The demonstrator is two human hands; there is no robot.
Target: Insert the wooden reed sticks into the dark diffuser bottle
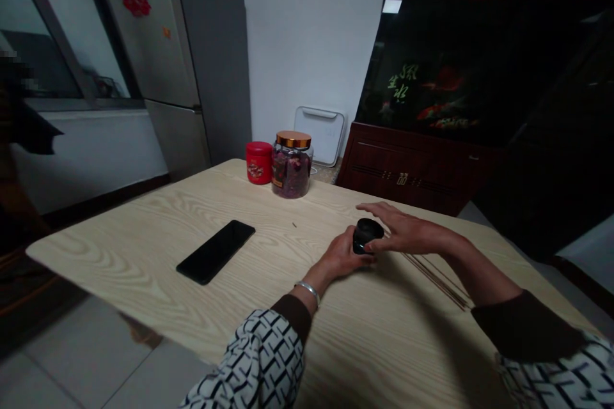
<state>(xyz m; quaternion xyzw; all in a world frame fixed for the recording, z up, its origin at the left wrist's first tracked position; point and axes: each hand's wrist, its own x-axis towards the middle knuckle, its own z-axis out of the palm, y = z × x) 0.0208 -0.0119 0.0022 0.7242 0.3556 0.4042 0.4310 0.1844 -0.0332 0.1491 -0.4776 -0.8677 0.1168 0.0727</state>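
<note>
A small black cup (368, 230) with a round dark mouth stands at the table's right half. My left hand (343, 257) is closed around its left and lower side, and a silver bangle is on that wrist. Over the cup's right side is my right hand (407, 230), its fingers stretched out past the rim and apart. The right thumb reaches across the front of the cup and seems to touch it. Several thin brown sticks (439, 284) lie on the table, partly hidden under my right hand and forearm. What is inside the cup is too dark to make out.
On the pale wooden table (158, 230) lies a black phone (215, 252). A red canister (259, 163) and a glass jar (291, 169) with a copper-coloured lid and dried purplish contents stand at the far edge. Behind are a refrigerator (218, 70) and a dark aquarium cabinet (403, 169).
</note>
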